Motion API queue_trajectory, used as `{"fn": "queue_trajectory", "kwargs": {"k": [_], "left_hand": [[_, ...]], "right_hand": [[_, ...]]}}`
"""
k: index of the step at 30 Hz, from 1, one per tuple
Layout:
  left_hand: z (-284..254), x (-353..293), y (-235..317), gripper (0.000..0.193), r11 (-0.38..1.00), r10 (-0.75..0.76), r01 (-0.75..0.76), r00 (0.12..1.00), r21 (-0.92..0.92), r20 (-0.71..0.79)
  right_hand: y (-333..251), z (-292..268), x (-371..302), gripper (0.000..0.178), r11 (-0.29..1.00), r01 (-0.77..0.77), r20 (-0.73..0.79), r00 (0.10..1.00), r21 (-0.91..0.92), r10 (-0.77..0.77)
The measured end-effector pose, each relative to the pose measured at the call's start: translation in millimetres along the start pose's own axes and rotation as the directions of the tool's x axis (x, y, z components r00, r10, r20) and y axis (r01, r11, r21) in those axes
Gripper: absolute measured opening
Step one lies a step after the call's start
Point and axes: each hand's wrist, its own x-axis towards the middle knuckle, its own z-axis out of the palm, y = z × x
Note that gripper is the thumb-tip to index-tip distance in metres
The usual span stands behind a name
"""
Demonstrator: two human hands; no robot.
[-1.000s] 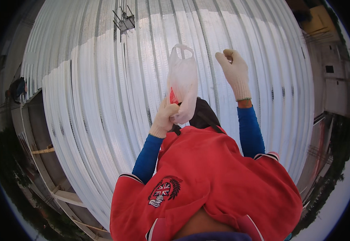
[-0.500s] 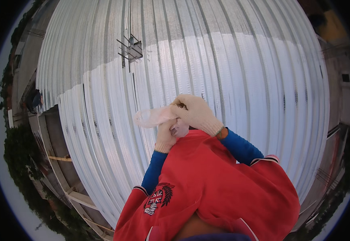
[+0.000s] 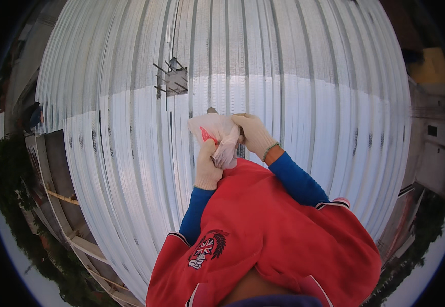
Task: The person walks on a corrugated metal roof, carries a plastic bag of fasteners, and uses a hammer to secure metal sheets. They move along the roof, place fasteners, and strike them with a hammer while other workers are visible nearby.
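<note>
Plastic carrier bag (image 3: 222,126), thin, whitish and semi-translucent, sits crumpled between both hands in front of the chest, its film creased into soft folds, with a vivid red patch (image 3: 205,134) on its left side. The left hand (image 3: 208,171), in a cream knitted glove, has its thumb pressed against the bag below the red, fingers clamped around the gathered lower part. The right hand (image 3: 254,134), gloved alike with a green-edged ribbed cuff, pinches the bag's upper right edge; how its lower fingers lie, I cannot tell. Stretchy blue sleeves (image 3: 295,180) run beneath a soft red polo shirt (image 3: 289,225) bearing an embroidered crest (image 3: 206,249). Beyond stretches shiny, ribbed metal sheeting (image 3: 324,133), interrupted by a square grey concrete stub (image 3: 177,82) bristling with thin, dark steel bars (image 3: 160,86).
</note>
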Motion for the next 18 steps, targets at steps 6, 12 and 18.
{"fn": "queue_trajectory", "kwargs": {"k": [6,12,18], "left_hand": [[61,131,118,0.054,0.988,-0.112,0.084,0.97,0.13,0.218],[140,214,197,0.049,0.999,-0.036,0.043,0.971,-0.024,0.236],[151,341,248,0.045,1.0,0.015,-0.016,1.0,0.016,0.021]], "right_hand": [[-109,51,89,0.023,0.973,0.025,-0.182,0.981,-0.228,-0.068],[-173,94,159,0.021,0.944,-0.091,-0.104,0.993,-0.317,0.06],[-276,107,265,0.024,0.915,-0.09,-0.069,0.995,-0.393,0.069]]}}
